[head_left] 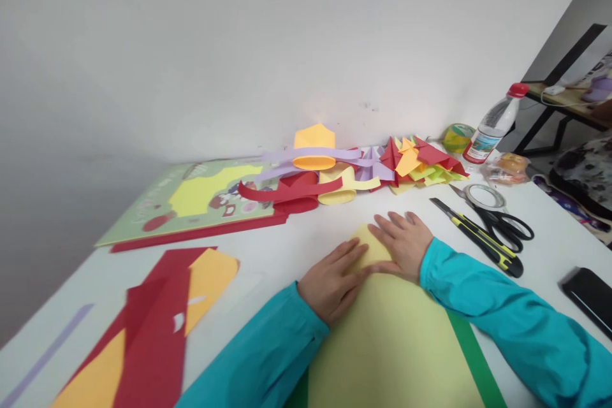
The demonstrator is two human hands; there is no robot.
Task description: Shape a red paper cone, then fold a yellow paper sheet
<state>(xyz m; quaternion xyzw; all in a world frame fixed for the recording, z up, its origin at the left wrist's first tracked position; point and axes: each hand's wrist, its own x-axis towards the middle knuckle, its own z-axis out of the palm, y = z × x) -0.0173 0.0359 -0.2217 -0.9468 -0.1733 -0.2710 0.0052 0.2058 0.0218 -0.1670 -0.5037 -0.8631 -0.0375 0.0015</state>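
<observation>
A large pale yellow sheet of paper (392, 344) runs from the near edge of the view up to my hands, its far end narrowing between them. My left hand (332, 280) rests on the left side of that far end, fingers stretched forward. My right hand (404, 245) presses on the right side with its fingers spread and its thumb pointing toward the left hand. The thumbs lie close together. Green paper (473, 357) shows under both sides of the sheet. My palms hide part of the sheet's far end.
A utility knife (482, 239), black scissors (502, 220) and a tape roll (485, 196) lie to the right, near a bottle (495, 124) and a black case (590, 296). Folded paper shapes (421, 162) stand along the wall. Red paper (157, 319) and a green board (138, 217) lie left.
</observation>
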